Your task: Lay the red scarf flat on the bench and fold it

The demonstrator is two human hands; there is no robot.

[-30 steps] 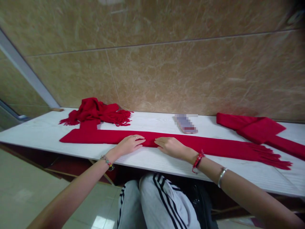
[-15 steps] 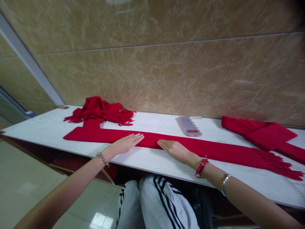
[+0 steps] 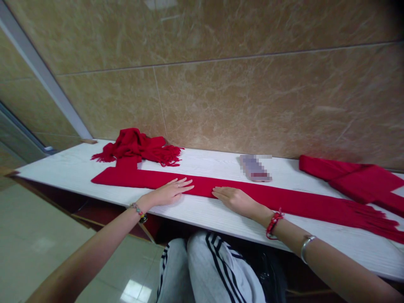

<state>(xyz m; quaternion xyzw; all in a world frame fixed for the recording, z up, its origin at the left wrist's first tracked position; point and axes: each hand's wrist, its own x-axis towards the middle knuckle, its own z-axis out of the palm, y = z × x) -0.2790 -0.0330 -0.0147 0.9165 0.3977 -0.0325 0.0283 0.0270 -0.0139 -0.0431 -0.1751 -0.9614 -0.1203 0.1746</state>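
Note:
A long red scarf [image 3: 284, 199] lies stretched lengthwise along the white tabletop, its fringe at the right end. At its left end the cloth folds to a slanted corner. My left hand [image 3: 168, 192] rests flat on the scarf left of its middle, fingers slightly spread. A short way to the right, my right hand [image 3: 235, 199] lies flat across the scarf's near edge, fingers stretched out and close together. Neither hand grips the cloth.
A crumpled red fringed scarf [image 3: 135, 145] sits at the back left. Behind the stretched scarf lies a phone [image 3: 255, 167], partly blurred. Another folded red scarf [image 3: 356, 179] is at the back right. A marbled tile wall [image 3: 221, 105] stands behind the white tabletop [image 3: 208, 216].
The whole view has shifted slightly, so things appear a little farther right. My left hand's fingers are spread a bit wider. My right hand stays flat on the scarf.

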